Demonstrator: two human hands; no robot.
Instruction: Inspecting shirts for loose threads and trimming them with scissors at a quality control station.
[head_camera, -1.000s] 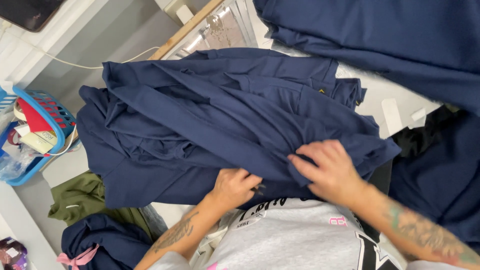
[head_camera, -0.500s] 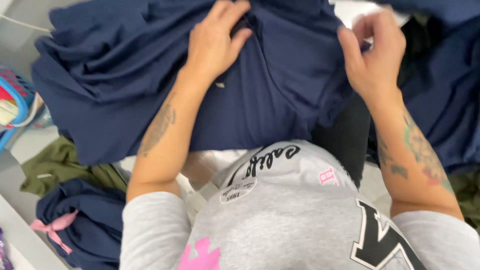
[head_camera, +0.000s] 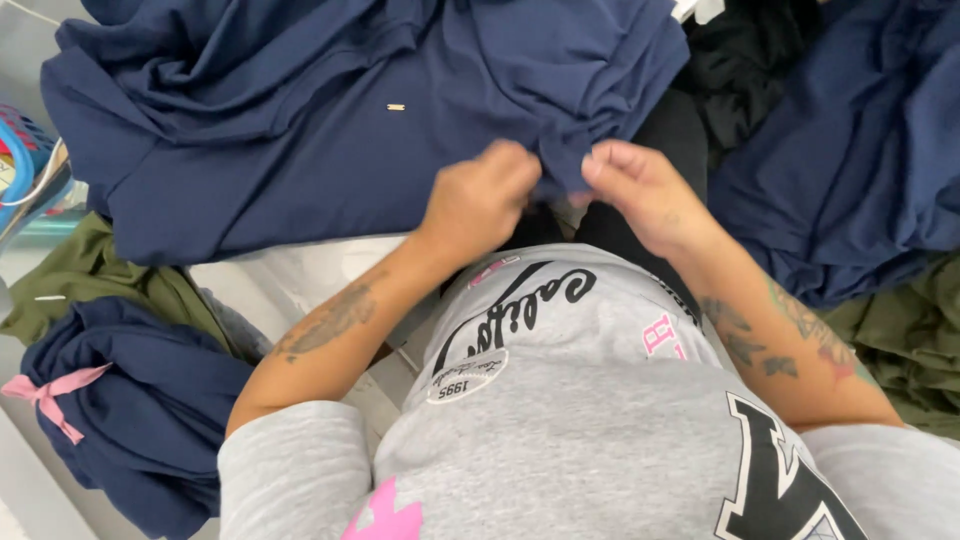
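Navy shirt (head_camera: 330, 150) spread on the bench (head_camera: 300, 265), still creased, no fold made. Left hand (head_camera: 480, 195) and right hand (head_camera: 640, 190) both pinch its near hem. Smoothing and folding left, I judge.

White table (head_camera: 300, 265) w/ navy garment (head_camera: 330, 130)
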